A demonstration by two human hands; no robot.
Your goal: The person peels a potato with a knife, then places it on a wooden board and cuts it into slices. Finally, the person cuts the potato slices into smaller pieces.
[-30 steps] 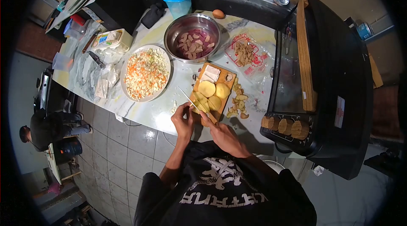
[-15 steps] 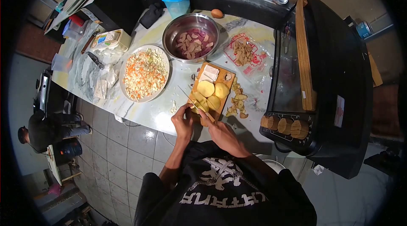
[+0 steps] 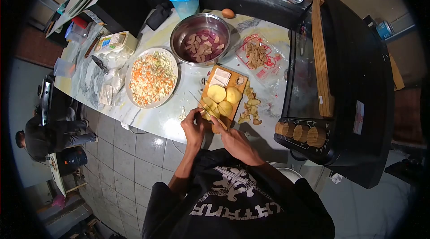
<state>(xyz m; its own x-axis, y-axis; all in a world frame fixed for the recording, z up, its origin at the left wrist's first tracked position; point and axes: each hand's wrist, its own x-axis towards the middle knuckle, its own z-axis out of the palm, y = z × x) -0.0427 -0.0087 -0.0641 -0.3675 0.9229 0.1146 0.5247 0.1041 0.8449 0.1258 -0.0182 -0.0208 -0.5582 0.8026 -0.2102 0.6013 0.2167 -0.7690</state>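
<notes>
My right hand is closed round the handle of a knife, its thin blade slanting up and left across the near end of a wooden cutting board. On the blade's left side, my left hand pinches a piece of potato against the board; the fingertips partly cover it. Just beyond the blade lie several peeled potatoes, some cut. A white block sits at the board's far end, beside a small brownish piece.
Potato peels lie right of the board. Around it are a plate of chopped vegetables, a steel bowl of pinkish-brown slices, and a plastic bag under brown pieces. A black oven stands right. Another person is far left.
Both hands stay at the board with the knife and potato, with only slight shifts. The whole view has moved a little, and the person at far left leans slightly differently.
</notes>
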